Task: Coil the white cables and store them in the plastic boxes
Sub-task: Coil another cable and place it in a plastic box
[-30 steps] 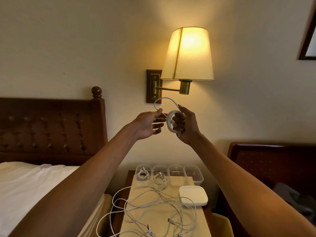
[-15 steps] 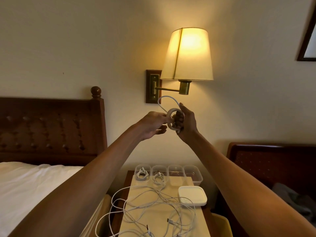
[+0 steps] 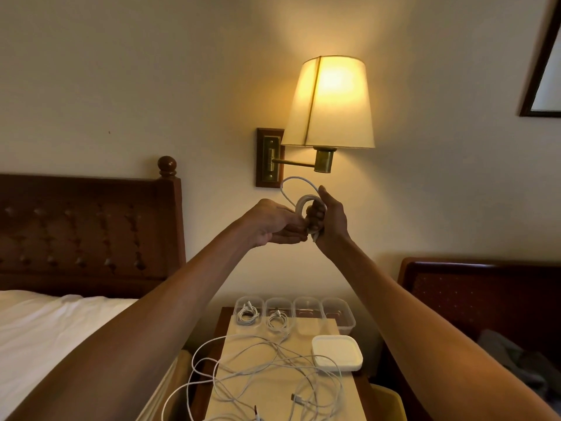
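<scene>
Both hands are raised in front of the wall lamp. My right hand grips a small coil of white cable wound round its fingers. A loose loop of that cable arcs above the coil, and my left hand pinches the cable's end against the coil. Below, a row of clear plastic boxes stands at the back of the nightstand; the two left ones each hold a coiled cable. A tangle of loose white cables lies across the nightstand top.
A stack of white lids sits by the boxes on the nightstand. The lit wall lamp hangs just above my hands. A bed with a white sheet is left, a dark wooden chair right.
My left hand has closed in on the coil and now pinches the cable beside my right fingers. The free loop above has shrunk and the coil has tightened.
</scene>
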A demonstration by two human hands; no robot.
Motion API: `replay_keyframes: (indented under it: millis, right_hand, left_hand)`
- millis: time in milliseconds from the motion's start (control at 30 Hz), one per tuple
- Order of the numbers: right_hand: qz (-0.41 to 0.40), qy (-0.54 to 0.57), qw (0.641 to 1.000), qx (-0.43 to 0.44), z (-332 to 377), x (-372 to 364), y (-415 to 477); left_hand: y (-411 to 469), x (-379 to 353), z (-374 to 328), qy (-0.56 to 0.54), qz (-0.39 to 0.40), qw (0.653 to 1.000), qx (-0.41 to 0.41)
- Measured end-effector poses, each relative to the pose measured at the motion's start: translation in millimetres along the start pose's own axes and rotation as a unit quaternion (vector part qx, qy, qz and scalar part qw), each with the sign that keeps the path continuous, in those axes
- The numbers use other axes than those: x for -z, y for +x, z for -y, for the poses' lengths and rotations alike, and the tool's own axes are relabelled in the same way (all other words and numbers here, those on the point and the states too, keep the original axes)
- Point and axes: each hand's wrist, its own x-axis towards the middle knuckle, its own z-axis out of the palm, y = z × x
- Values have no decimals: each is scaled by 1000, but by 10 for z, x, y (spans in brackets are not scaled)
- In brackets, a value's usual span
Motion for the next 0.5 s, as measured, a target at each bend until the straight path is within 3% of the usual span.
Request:
replay_keyframes:
  millis: [200, 367, 500]
  right_hand:
    - [-46, -45, 997, 33, 111, 77, 43]
    - [-81, -93, 991, 46, 145, 85, 90]
    - [-101, -106, 988, 45, 184, 100, 120]
  left_hand:
    - [-72, 183, -40, 34, 153, 984, 85]
    - [-172, 424, -47, 85, 274, 956, 65]
    - [-219, 587, -16, 119, 282, 951, 35]
